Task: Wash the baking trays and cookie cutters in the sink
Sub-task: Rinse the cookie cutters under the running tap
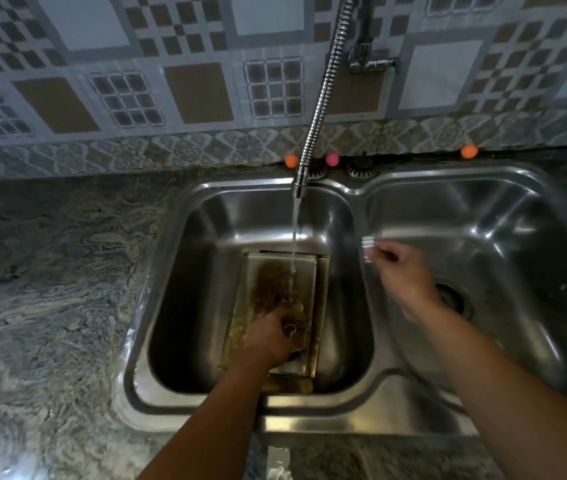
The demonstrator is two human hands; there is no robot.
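A rectangular baking tray [277, 282], its floor stained brown and its rims yellowish, lies flat on the bottom of the left basin of a double stainless-steel sink [206, 403], with its long side running away from the person; more than one tray may be stacked there, since a second edge shows along its right side, but that cannot be told for sure. The left hand [271, 337] reaches down into the near half of the tray, its fingers [290, 329] curled around a small metal piece that looks like a cookie cutter [292, 323], though blur and water make its shape hard to read. A thin stream of water [294, 244] falls from the flexible coiled faucet [323, 91] and lands on the tray just beyond that hand. The right hand [403, 268] is raised over the ridge between the two basins, its fingers pinched on a thin, pale, glinting object [368, 245] that is too blurred to name. The right basin shows its round drain [451, 299] beside the right wrist. The sink is set into a marbled grey desk [50, 306]. Along the back edge, near the faucet, sit two orange balls [291, 161] and a pink one [332, 159]. Behind rises a wall of patterned tiles [199, 91], with a metal tap fitting [368, 60] mounted on it.
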